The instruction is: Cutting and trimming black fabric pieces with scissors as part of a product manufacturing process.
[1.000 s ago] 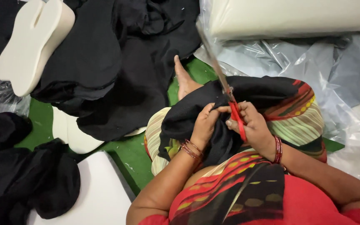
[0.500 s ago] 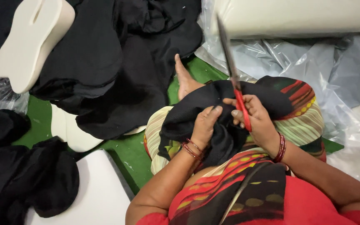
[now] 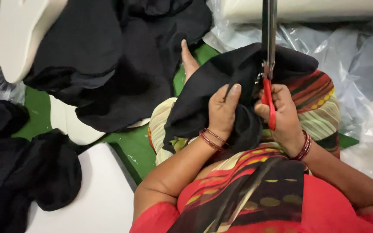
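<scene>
At the far left, a white foam form (image 3: 11, 41) is seen lying tilted beside a heap of black cloth (image 3: 109, 64), and more dark fabric (image 3: 31, 172) is piled at the lower left on a white board (image 3: 96, 194). A green floor mat (image 3: 37, 105) is exposed between them.

Nearer the middle, the left hand (image 3: 223, 110) is laid palm-down with fingers pointing up and away, and a black piece of fabric (image 3: 221, 82) is pressed and pinched under it on the lap. Red bangles are worn at that wrist, and the forearm is bent in from the lower left.

To its right, the right hand (image 3: 283, 114) is clenched around the red handles of a pair of scissors (image 3: 268, 64), whose long metal blades are held upright and closed, rising just above the cloth. A bare foot (image 3: 188, 62) is seen beyond the fabric.

At the right, crumpled clear plastic sheeting (image 3: 359, 86) is spread over the floor, with a white foam block (image 3: 324, 8) at the top edge.
</scene>
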